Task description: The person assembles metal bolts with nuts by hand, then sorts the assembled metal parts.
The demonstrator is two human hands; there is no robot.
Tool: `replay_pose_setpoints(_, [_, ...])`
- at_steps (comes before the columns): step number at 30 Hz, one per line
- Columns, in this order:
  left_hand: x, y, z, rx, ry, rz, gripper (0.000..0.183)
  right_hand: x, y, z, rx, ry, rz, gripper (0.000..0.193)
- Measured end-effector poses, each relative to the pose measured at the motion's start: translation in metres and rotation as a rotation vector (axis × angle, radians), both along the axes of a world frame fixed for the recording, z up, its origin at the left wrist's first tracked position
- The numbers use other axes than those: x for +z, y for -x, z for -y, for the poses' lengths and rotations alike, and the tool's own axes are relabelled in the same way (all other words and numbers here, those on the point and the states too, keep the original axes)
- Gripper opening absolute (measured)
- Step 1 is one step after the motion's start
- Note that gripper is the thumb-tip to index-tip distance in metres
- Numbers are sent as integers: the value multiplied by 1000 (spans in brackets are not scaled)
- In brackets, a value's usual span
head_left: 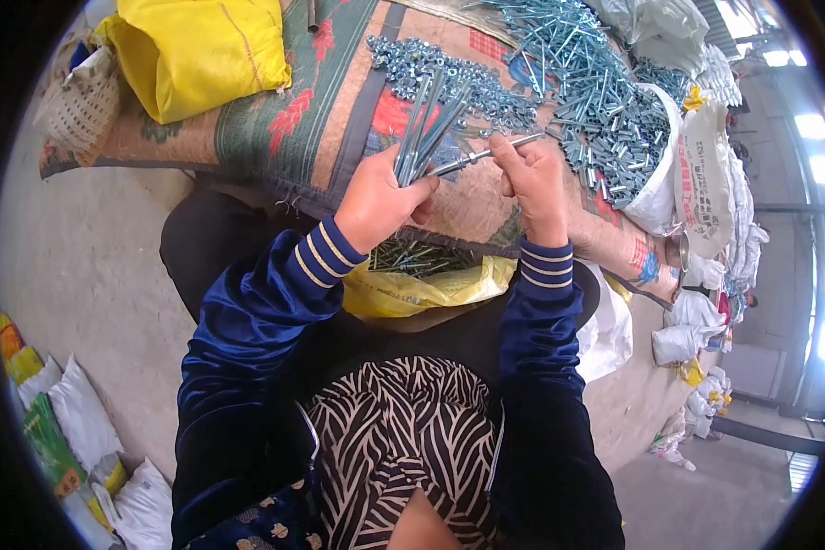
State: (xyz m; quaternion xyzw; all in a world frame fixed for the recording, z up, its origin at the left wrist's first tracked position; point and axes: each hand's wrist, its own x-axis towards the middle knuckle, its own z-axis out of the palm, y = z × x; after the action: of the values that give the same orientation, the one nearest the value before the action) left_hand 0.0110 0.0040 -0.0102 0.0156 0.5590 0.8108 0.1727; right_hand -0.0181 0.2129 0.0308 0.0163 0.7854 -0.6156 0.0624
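My left hand (380, 197) is closed round a bundle of long, thin metal bolts (419, 124) that fan upward from the fingers. One single bolt (472, 161) lies crosswise between my hands. Its left end rests at my left fingertips, while my right hand (533, 183) pinches it near the other end with thumb and fingers. Just beyond the hands, a heap of small nuts (449, 81) spreads over a patterned cloth (339, 87). Below them, an open yellow bag (403, 291) at my lap holds many similar bolts (412, 258).
Long bolts (545, 41) and short metal sleeves (614, 137) are heaped at the far right, beside a white woven sack (706, 183). A yellow bag (197, 60) lies far left, next to a pale basket (81, 105). Filled white bags (84, 412) stand on the floor at lower left.
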Motion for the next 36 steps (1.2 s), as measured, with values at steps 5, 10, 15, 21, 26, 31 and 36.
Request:
replay_pose_setpoints(5, [0,1,1,-16,85,-64,15,3,-6,16,-69,199,-216,30])
replay_pose_setpoints(10, [5,1,1,-36,76,-20,15,-12,-3,10,-52,-116,-297,39])
replay_pose_setpoints(15, [9,0,3,-65,43,24,16,2,-3,5,28,0,-22,39])
replay_pose_setpoints(21, [2,1,3,-51,52,6,17,-2,-7,16,-68,62,-95,33])
replay_pose_setpoints(26, [6,5,4,-129,83,68,17,-6,-10,14,-54,54,-172,24])
replay_pose_setpoints(31, [-1,1,-1,-46,124,-94,18,5,-4,16,75,-368,57,20])
replay_pose_setpoints(36, [1,1,0,-48,154,-120,17,0,-9,23,1,164,-99,22])
